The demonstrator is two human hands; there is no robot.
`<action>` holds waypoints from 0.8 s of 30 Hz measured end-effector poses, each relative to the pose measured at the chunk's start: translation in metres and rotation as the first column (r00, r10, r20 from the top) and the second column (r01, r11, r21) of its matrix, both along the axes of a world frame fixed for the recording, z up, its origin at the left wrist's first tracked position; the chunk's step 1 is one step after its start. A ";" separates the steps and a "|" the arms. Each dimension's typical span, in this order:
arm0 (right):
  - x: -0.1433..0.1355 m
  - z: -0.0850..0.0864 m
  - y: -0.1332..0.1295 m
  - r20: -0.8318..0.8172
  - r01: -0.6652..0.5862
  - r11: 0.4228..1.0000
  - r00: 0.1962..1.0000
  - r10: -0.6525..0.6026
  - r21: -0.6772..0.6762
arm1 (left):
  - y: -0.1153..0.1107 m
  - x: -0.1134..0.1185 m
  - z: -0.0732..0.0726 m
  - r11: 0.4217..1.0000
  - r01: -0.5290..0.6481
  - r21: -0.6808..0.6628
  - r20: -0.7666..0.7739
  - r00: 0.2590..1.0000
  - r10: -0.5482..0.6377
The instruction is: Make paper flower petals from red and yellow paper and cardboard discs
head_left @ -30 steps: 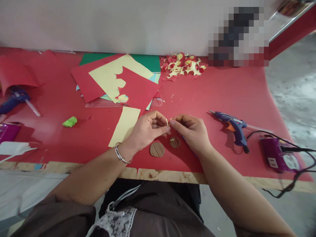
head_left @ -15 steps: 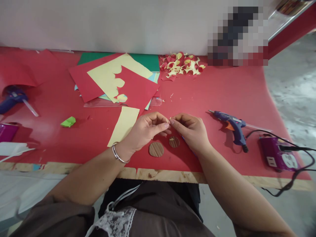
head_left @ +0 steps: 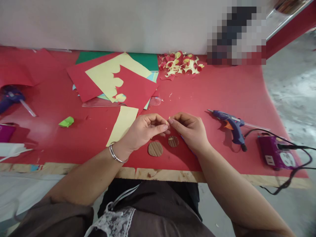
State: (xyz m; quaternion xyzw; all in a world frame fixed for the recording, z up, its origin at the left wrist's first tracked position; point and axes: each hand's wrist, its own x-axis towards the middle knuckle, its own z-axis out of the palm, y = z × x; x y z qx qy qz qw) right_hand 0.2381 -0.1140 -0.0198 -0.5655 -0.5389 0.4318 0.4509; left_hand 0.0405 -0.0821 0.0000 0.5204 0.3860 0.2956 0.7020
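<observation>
My left hand [head_left: 150,129] and my right hand [head_left: 190,128] meet fingertip to fingertip above the red table covering. Both are closed in a pinch, and a tiny pale yellow bit shows at the fingertips, too small to name. Just below them lie two brown striped discs: a larger one [head_left: 155,149] near my left hand and a smaller one [head_left: 173,141] between the hands, with a small light piece on it. A strip of yellow paper [head_left: 122,123] lies by my left wrist. Something thin and blue is partly hidden under my right hand.
Cut red and yellow paper sheets [head_left: 138,85] are stacked at the back, beside a heap of paper scraps [head_left: 181,64]. A glue gun [head_left: 230,123] and a purple box [head_left: 274,153] with black cables lie right. Another glue gun [head_left: 11,97] and a green scrap [head_left: 66,122] lie left.
The whole view has shifted slightly. My hands stay pinched together in nearly the same place, and the discs and papers have not moved on the table.
</observation>
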 end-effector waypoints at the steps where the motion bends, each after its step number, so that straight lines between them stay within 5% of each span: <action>1: 0.000 -0.001 0.000 0.002 0.000 1.000 1.000 0.000 0.001 | 0.000 0.000 0.000 1.000 0.001 0.002 -0.010 1.000 -0.001; 24: 0.000 -0.002 0.000 -0.017 -0.017 1.000 1.000 0.017 0.004 | 0.000 -0.001 0.000 0.999 -0.032 0.011 0.020 0.999 0.031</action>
